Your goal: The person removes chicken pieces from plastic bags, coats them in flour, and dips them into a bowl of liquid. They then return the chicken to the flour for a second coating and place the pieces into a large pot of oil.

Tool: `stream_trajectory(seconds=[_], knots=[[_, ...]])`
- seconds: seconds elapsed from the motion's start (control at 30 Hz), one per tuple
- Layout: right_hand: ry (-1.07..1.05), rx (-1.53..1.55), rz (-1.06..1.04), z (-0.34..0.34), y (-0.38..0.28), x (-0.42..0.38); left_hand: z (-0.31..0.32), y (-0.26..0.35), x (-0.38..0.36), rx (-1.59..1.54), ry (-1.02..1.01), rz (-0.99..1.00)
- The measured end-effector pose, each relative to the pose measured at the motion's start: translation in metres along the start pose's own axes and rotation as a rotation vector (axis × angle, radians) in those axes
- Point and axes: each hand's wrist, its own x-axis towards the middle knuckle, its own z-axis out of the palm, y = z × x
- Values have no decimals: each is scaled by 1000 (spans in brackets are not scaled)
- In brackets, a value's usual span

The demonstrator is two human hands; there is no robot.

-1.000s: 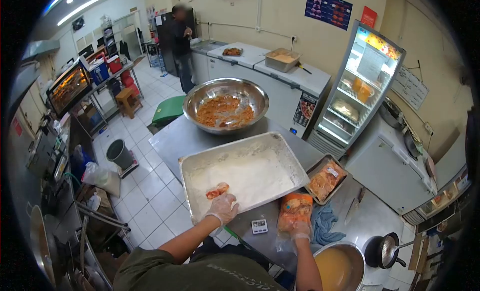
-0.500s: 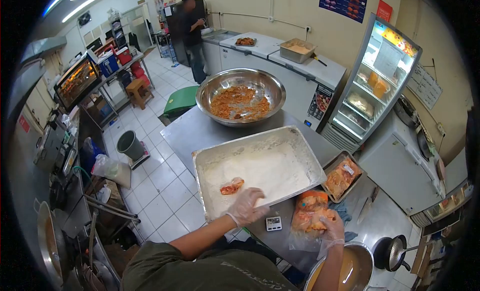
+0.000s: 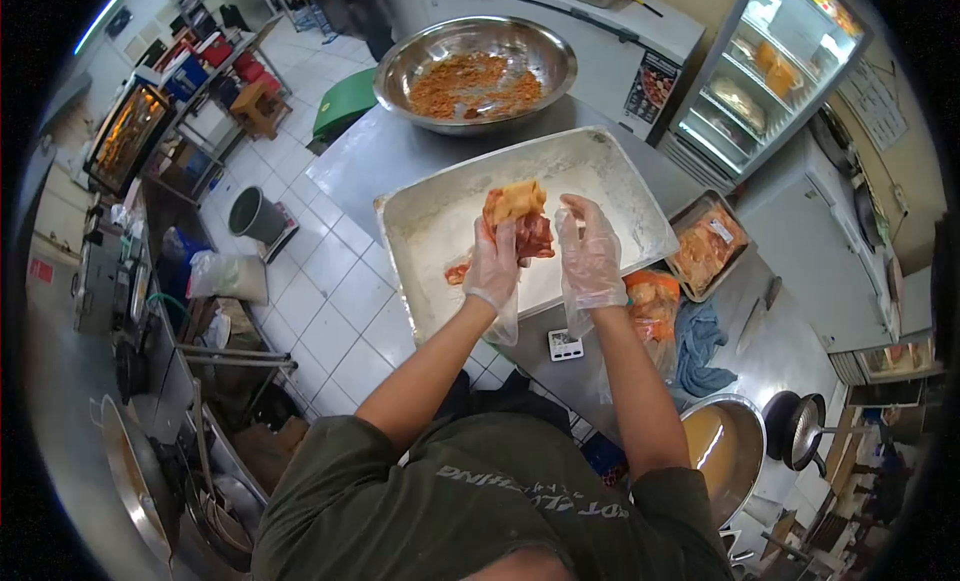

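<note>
Above the white flour (image 3: 450, 221) in a large metal tray (image 3: 397, 271), my gloved left hand (image 3: 494, 271) holds a piece of raw meat (image 3: 520, 219), yellowish on top and red below. Just right of the meat is my gloved right hand (image 3: 590, 253), fingers apart and nothing visible in it. A smaller red meat piece (image 3: 457, 273) lies in the flour, left of my left hand. The plastic bag of meat (image 3: 655, 306) rests on the table beside my right wrist.
Behind the tray stands a wide steel bowl (image 3: 475, 121) with orange crumbs. To the right are a small tray of meat (image 3: 712, 249), a blue cloth (image 3: 702, 351), a knife (image 3: 760, 316) and a bowl of liquid (image 3: 745, 461). A white timer (image 3: 565, 345) sits near the table edge.
My right hand has left the bag and come over the tray. My left hand has risen and now holds a larger meat piece. The view has tilted downward.
</note>
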Motion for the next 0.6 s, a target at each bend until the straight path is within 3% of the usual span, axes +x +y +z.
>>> stream_trajectory(seconds=[0.03,0.1,0.13,0.2,0.33,0.5,0.6], knots=[[-113,38,58,3,2,-7,-3,-4,-1,170,18,41],[-198,115,105,20,5,-15,-3,11,0,2,-6,-330],[-232,151,125,29,7,-18,-3,9,-2,119,-8,-316],[-86,161,74,45,8,-21,-1,-7,0,348,-18,-275],[9,243,155,42,9,-18,2,-36,5,232,-132,-144],[-66,245,312,26,24,-9,7,-14,10,-236,-316,-412],[-72,108,224,21,41,-5,8,3,10,-435,-364,-520]])
